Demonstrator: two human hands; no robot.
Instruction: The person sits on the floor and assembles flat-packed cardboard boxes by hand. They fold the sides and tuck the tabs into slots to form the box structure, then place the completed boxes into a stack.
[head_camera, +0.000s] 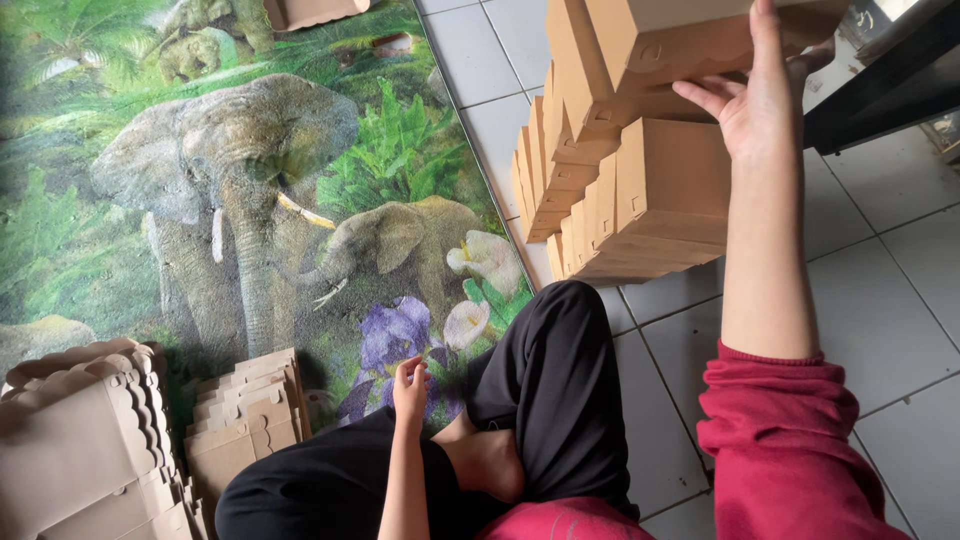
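- We are noting the right hand reaching up with its fingers spread open, the palm pressing flat against the top brown carton; it is steadying that carton, not clasping it.
- We are finding that carton sitting at the top of the stack of assembled cartons, which is standing on the tiled floor just beside the edge of the elephant-print mat.
- We are recording the left hand resting loosely curled near the bent knee in black trousers, holding nothing.
- We are observing a pile of flat, unfolded carton blanks lying on the mat to the left, well apart from the stack.
- We are also seeing folded scallop-edged cartons grouped at the lower left corner, touching the blanks.
- We are judging the work as partly advanced: many cartons are already standing made up and stacked, while the blanks are still waiting to be folded.
- We are unable to tell how many blanks are left, as the pile is partly in shadow.
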